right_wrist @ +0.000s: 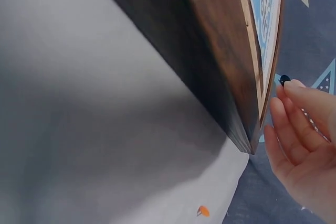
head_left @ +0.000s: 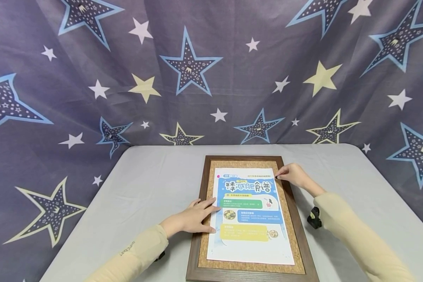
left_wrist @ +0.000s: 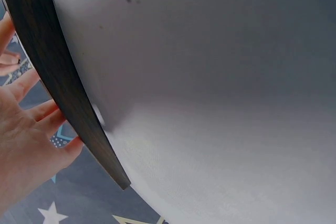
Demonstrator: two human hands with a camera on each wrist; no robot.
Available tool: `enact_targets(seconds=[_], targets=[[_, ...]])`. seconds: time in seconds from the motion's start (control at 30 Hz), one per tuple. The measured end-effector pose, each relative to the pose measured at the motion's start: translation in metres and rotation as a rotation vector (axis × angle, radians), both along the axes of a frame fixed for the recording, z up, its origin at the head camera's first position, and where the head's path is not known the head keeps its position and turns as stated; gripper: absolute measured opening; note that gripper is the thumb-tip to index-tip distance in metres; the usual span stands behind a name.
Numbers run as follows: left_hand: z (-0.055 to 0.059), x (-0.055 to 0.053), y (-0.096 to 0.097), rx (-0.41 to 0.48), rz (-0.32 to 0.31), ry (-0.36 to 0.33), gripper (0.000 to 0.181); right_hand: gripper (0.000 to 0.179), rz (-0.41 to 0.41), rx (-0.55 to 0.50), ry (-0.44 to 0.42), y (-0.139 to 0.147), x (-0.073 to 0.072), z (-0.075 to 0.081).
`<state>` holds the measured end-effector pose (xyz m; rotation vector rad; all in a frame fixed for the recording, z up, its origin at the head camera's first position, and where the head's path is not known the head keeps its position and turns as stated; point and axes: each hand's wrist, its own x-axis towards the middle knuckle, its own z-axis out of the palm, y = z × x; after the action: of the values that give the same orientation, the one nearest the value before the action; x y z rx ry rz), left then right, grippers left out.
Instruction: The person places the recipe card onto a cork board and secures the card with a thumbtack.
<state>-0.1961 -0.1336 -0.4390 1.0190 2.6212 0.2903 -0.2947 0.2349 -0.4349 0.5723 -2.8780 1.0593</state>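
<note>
A printed poster with coloured text boxes lies on a cork board with a dark wooden frame. A pink pushpin is at the poster's top left corner. My left hand rests with spread fingers across the left side of the frame, its fingertips on the poster's edge. Between thumb and forefinger my right hand pinches a black pushpin, held near the poster's top right corner. The right hand's other fingers are loosely bent beside the frame's right side.
The board lies on a table with a pale grey cover. On the cover, in the right wrist view, is an orange pushpin. Behind the table hangs a dark curtain printed with stars.
</note>
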Motion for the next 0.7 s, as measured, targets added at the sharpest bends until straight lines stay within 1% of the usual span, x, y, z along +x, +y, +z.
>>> enact_targets(seconds=[0.43,0.7], targets=[[0.002,0.0011,0.0002,0.008,0.007,-0.006,0.066,0.007,-0.015,-0.007,0.011,-0.0056,-0.0064,-0.0052],[0.0016,0.0011,0.0003,0.012,0.007,-0.006,0.067,0.008,-0.023,-0.017,-0.023,-0.0061,-0.0095,-0.0075]])
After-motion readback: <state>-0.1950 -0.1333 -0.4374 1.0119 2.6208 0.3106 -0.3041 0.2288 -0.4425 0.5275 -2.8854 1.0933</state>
